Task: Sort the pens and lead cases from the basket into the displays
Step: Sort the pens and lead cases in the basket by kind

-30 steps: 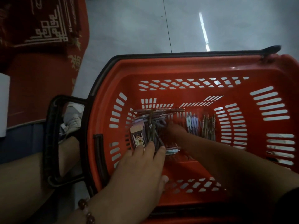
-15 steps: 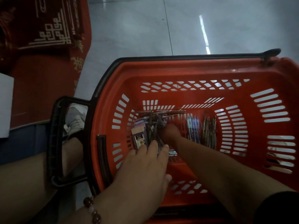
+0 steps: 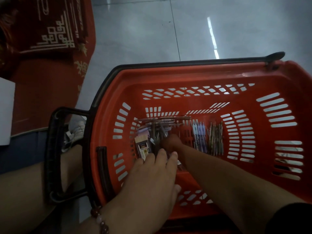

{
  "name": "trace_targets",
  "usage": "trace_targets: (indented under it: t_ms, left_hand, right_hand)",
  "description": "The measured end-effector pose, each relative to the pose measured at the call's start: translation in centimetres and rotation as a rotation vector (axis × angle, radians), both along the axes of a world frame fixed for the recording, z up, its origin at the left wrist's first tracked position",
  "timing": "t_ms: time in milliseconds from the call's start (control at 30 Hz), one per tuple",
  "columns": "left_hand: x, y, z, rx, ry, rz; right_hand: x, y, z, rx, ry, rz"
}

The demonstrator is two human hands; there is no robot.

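An orange-red basket (image 3: 202, 76) stands on the floor in front of me. On its bottom at the left lies a tangled pile of dark pens (image 3: 160, 122), with boxed lead cases (image 3: 143, 146) beside it. A row of blue pens (image 3: 199, 132) and a row of brownish pens (image 3: 216, 137) lie further right. My left hand (image 3: 152, 176) lies flat, fingers apart, fingertips on the near end of the pile and the lead cases. My right hand (image 3: 171, 142) is deep in the basket, fingers curled into the dark pens; its fingertips are hidden.
A black handle (image 3: 54, 152) sticks out of the basket's left end, over my bare leg and a white shoe (image 3: 76, 130). A red patterned mat (image 3: 47, 48) lies at the left on the grey tiled floor (image 3: 219, 27). The edge of something white (image 3: 5, 112) shows at far left.
My right hand has slid left from beside the blue pens into the dark pile. My left hand has edged slightly forward over the pile's near end.
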State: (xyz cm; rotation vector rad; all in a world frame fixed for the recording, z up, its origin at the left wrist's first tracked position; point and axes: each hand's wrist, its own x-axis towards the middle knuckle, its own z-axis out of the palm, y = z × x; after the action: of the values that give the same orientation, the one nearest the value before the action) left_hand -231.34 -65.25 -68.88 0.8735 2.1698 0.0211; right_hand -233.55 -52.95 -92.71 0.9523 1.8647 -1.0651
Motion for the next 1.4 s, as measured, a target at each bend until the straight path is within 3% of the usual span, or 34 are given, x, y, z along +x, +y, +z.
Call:
trace_targets:
  t_ms: [167,400,567,700,900,1033,1200,1333,1400]
  left_hand:
    - [-0.1,0.1,0.3,0.018,0.033,-0.021]
    - [-0.6,-0.5,0.9,0.056,0.103,0.007]
    - [-2.0,-1.5,1.2,0.224,0.090,0.296]
    - [-3.2,-1.1,1.5,0.301,-0.144,0.627]
    - [-2.4,1.4,2.9,0.612,-0.756,0.949]
    - [-1.7,2.8,4.7,0.732,-0.893,1.025]
    - [-1.6,3.8,5.4,0.780,-0.821,1.028]
    - [-2.1,4.6,5.4,0.783,-0.558,1.060]
    - [-2.8,4.7,5.6,0.797,-0.423,1.049]
  right_hand:
    - [-0.4,-0.2,2.0,-0.072,0.017,0.004]
    - [0.4,1.4,7.1,-0.319,0.077,-0.262]
    - [2.0,2.5,13.9,-0.511,0.130,-0.353]
    - [3.5,3.3,19.5,-0.630,0.199,-0.279]
    - [5.4,2.5,26.4,-0.698,0.299,-0.228]
    - [6.1,3.6,28.8,-0.760,0.318,-0.309]
    - [6.8,4.7,31.0,-0.768,0.247,-0.379]
    - [7.3,5.3,31.3,-0.801,0.214,-0.479]
    - [8.0,6.0,31.0,-0.750,0.199,-0.417]
